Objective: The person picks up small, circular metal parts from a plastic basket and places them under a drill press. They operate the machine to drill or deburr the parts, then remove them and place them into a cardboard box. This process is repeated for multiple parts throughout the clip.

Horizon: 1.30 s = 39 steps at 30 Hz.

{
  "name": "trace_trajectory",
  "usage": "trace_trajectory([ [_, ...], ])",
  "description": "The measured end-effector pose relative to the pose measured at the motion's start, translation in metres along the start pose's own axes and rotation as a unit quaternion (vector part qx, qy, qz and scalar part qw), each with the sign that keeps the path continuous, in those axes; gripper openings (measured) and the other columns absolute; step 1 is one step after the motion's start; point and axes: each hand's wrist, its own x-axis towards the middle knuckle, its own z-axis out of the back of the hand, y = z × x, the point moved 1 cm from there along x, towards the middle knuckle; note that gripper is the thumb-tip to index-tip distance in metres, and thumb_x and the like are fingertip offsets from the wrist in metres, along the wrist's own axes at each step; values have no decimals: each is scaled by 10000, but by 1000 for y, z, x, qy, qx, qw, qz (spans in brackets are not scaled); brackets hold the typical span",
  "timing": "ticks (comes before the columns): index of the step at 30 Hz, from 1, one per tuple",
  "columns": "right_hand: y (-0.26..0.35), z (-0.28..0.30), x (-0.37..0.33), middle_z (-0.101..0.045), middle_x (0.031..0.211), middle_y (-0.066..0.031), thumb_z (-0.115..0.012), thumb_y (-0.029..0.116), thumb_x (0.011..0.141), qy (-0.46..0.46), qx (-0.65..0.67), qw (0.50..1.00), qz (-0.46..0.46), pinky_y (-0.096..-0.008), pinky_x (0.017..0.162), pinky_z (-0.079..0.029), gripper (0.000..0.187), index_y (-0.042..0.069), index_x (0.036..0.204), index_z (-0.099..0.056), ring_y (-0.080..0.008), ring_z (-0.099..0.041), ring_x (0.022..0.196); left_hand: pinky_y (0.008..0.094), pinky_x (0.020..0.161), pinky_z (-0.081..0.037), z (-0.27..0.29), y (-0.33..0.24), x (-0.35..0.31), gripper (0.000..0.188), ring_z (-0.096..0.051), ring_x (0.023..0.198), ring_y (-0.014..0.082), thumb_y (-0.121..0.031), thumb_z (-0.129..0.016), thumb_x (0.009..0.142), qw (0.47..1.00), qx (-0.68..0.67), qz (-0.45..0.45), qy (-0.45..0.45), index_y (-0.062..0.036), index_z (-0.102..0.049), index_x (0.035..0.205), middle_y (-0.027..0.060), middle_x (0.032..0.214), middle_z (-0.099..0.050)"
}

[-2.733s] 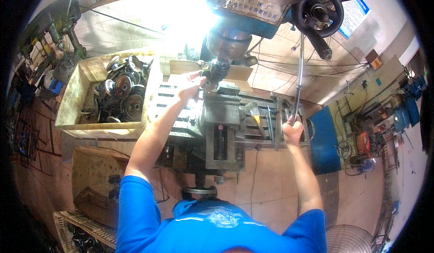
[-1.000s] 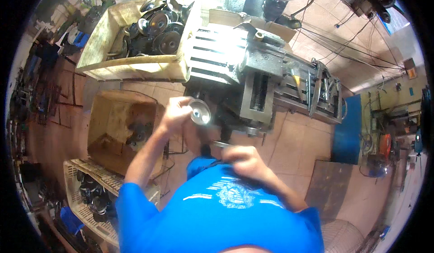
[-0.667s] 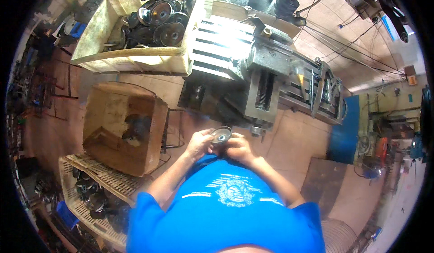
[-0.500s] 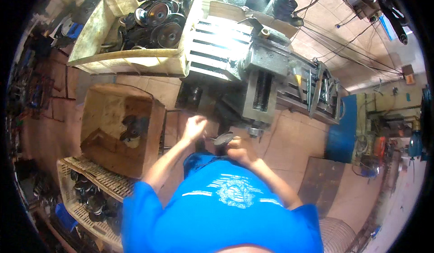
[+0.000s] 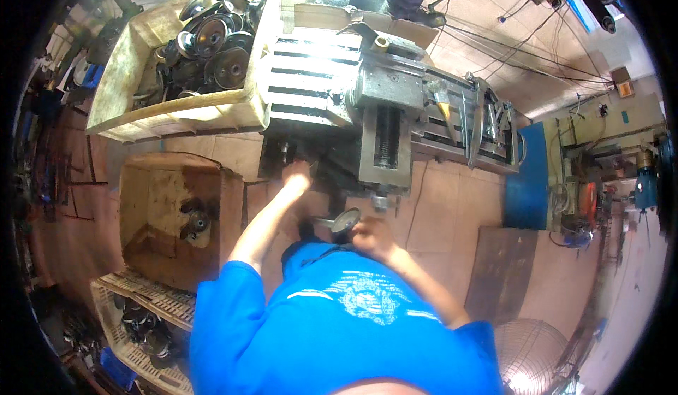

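Right hand [image 5: 374, 238] grips metal wheel [image 5: 346, 220] by edge, I think to leave face uncovered; left hand [image 5: 296, 174] near slotted machine tabletop [image 5: 311, 80], its grip I cannot tell.

Can't separate the blurred fingers of the right hand [image 5: 374, 238] or confirm any grip on the metal disc [image 5: 345, 220]. Can't make out fingertips on the left hand [image 5: 297, 175]. Can't identify dark parts [image 5: 198, 222] by the bin's [image 5: 232, 218] right edge.
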Motion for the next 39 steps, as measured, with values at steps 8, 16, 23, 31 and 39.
trace_trajectory([
  [8,12,3,5,-585,751,-99,-577,199,603,-5,158,985,71,-327,614,-454,247,53,782,-665,-234,-588,690,317,472,-489,16,43,-59,127,-597,514,205,-111,-561,793,924,-353,-146,-6,15,-553,808,125,667,-596],
  [16,49,10,11,-616,963,-139,-561,150,615,122,222,959,129,-309,757,-462,305,-11,861,-644,-222,-592,868,266,625,-493,133,9,-192,267,-607,745,154,-114,-603,801,813,-533,-152,178,42,-601,1017,111,904,-644],
  [23,66,18,12,-625,990,-152,-590,186,685,115,165,961,191,-303,721,-491,307,18,928,-674,-230,-618,836,267,551,-456,117,-1,-202,147,-600,650,179,33,-596,742,875,-351,-334,-17,21,-639,883,105,748,-591],
  [31,66,18,9,-620,991,-167,-585,222,685,97,184,959,194,-318,723,-491,334,7,924,-673,-253,-618,833,281,547,-459,117,1,-199,163,-603,636,218,42,-598,713,878,-344,-333,-28,15,-642,868,108,730,-576],
  [39,64,18,8,-615,1003,-157,-582,229,642,83,93,962,242,-347,714,-490,350,25,910,-677,-264,-599,831,336,544,-468,119,-5,-201,154,-602,655,278,14,-593,711,907,-208,-360,-61,-18,-642,854,120,742,-564],
])
